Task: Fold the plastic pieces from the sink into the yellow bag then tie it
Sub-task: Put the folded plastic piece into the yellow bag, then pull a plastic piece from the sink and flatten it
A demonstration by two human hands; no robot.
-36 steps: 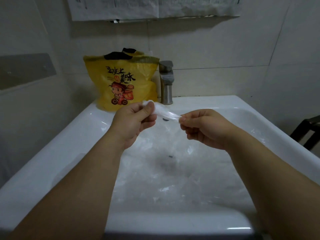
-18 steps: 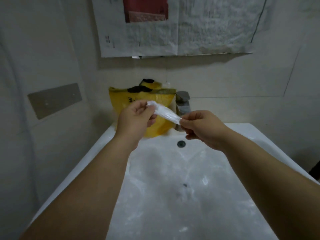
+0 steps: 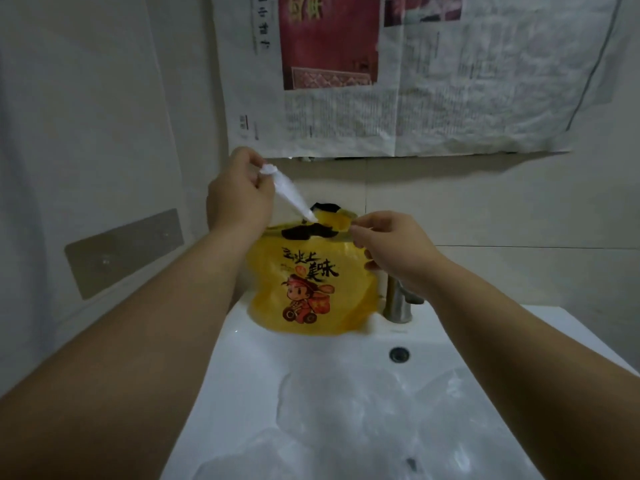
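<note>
Over the white sink (image 3: 242,341), two hands meet at the mouth of the yellow bag (image 3: 304,271).

Nearest the camera, crumpled clear plastic pieces (image 3: 363,427) lie in the basin, below the overflow hole (image 3: 399,354). Farther up, the left hand (image 3: 239,199) pinches the top end of a folded plastic piece (image 3: 291,192) between thumb and curled fingers. This white strip slants down to the right, its lower tip at the bag's open top. The right hand (image 3: 394,251) has its fingers curled and pinches the bag's rim on the right side. The bag stands upright on the sink's back ledge, printed with black characters and a cartoon figure, just left of a metal tap (image 3: 398,303) partly hidden by the right wrist. Behind, newspaper (image 3: 415,98) covers the tiled wall, and a grey plate (image 3: 124,251) sits on the left wall.
</note>
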